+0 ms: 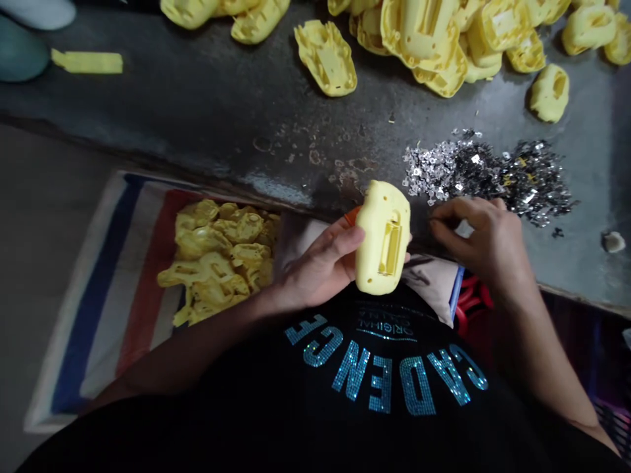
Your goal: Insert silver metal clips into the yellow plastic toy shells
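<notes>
Judge the yellow shell (369, 240), left of the metal-piece pile (473, 164) and a little nearer the body, to be light, stiff plastic, probably slick on its smooth curved face and weakest around the slotted recess (391, 246); best held by the long rounded sides, clear of that recess. Note it gripped that way in the left hand (320, 266), half curled, thumb along one side, fingers wrapped behind. At the pile's near edge, find the right hand (493, 240) curled, thumb and index tips close together; cannot tell of any small piece pinched between.
</notes>
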A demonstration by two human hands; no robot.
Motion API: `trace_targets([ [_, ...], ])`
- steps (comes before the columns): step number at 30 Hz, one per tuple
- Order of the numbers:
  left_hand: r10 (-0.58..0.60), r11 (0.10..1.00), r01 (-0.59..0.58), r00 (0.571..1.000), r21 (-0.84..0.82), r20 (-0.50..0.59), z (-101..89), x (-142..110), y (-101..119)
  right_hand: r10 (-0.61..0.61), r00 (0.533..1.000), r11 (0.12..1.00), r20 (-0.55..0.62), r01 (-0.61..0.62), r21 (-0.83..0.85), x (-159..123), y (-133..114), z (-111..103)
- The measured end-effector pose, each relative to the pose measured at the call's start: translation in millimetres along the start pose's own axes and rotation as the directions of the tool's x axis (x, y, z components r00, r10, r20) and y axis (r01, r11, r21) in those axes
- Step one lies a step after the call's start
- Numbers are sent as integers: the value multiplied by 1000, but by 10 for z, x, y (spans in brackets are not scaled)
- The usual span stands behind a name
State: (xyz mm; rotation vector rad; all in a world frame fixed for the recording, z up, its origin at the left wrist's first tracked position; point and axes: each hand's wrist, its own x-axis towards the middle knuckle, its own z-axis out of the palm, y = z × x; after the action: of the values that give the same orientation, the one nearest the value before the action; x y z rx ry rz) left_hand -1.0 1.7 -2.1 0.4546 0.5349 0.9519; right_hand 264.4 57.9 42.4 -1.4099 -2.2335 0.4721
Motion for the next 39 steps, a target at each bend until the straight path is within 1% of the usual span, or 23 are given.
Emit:
trace_targets([
  [1, -30, 999, 30, 999, -16, 19, -2, 8, -24, 22, 1000, 982, -6, -21, 190, -42, -56, -25],
  [2, -57, 998, 58, 998, -28, 30, -1, 17, -50, 52, 999, 930, -12, -44, 366, -88, -122, -39],
  [3, -77, 996, 78, 996, -36, 33, 3, 26, -76, 81, 996, 864, -21, -60, 500, -134, -193, -39],
  [4, -93, 995, 95, 995, -42, 36, 10, 35, -102, 103, 994, 810, -36, -62, 583, -176, -260, -27],
  [5, -106, 993, 107, 994, -45, 42, 20, 42, -127, 109, 992, 785, -60, -49, 617, -213, -316, -4],
  [6, -114, 992, 116, 992, -46, 51, 32, 48, -147, 103, 991, 789, -88, -27, 614, -245, -355, 24],
  [9, -133, 990, 137, 987, -34, 93, 77, 62, -184, 48, 988, 851, -147, 37, 523, -316, -365, 87],
  [12, -165, 986, 168, 974, -8, 156, 132, 73, -189, 28, 988, 891, -154, 45, 451, -370, -298, 69],
  [14, -176, 984, 178, 968, 3, 181, 170, 77, -187, 24, 990, 896, -139, 40, 442, -392, -270, 31],
  [19, -186, 982, 186, 970, 10, 160, 236, 63, -188, 46, 991, 832, -123, 31, 554, -373, -280, -10],
  [22, -200, 979, 202, 968, 7, 152, 239, 49, -196, 43, 992, 816, -120, 34, 577, -349, -288, 13],
  [26, -187, 982, 190, 972, -6, 143, 217, 51, -219, 42, 990, 829, -137, 42, 557, -352, -282, 38],
  [31, -168, 985, 173, 970, -13, 178, 204, 75, -238, 41, 991, 858, -125, 29, 512, -371, -267, 14],
  [36, -154, 987, 159, 978, -20, 139, 213, 73, -229, 29, 991, 874, -133, 39, 484, -366, -272, -13],
  [39, -155, 987, 158, 978, -13, 137, 197, 69, -229, 26, 990, 881, -140, 44, 471, -359, -290, -10],
])
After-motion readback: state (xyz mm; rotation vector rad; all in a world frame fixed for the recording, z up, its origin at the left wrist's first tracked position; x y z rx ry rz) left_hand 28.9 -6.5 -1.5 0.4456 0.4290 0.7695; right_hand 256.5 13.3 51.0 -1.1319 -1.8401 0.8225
